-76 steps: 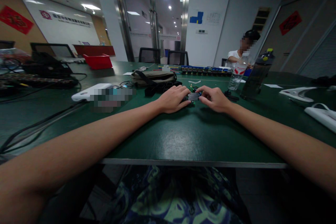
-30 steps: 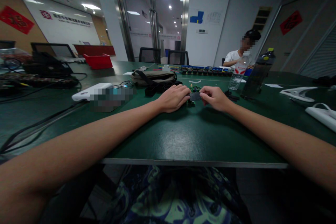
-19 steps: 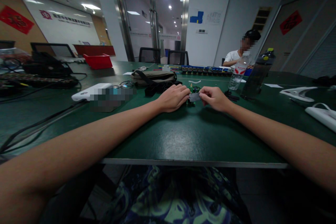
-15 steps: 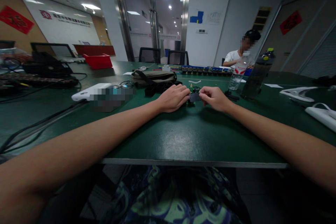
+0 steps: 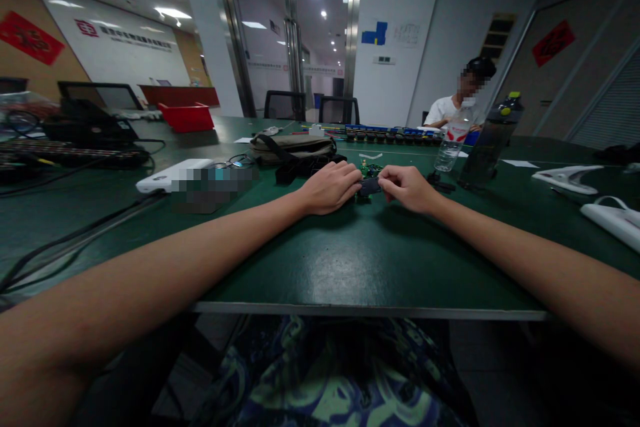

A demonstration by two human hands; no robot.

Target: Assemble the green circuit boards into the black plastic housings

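Observation:
A small dark grey flat piece (image 5: 371,185) lies between my two hands, above several small green circuit boards (image 5: 371,169) on the table. My right hand (image 5: 407,187) pinches its right edge between thumb and bent fingers. On the other side, my left hand (image 5: 331,187) rests low over the table, knuckles up and fingers closed together. Its fingertips meet the left edge of the piece; the thumb is hidden beneath the hand. Green also shows just under the piece. Just behind my left hand are black open boxes (image 5: 305,169).
A grey-brown bag (image 5: 293,148) lies beyond the black boxes. To the right stand a clear water bottle (image 5: 453,143) and a tall dark bottle (image 5: 493,140). A white device (image 5: 173,175) with cables lies left. Across the table sits a person (image 5: 453,110). The table's front edge (image 5: 370,312) is near me.
The dark flat piece has tilted slightly, and my right fingertips have shifted a little to the left. My left hand has hardly moved.

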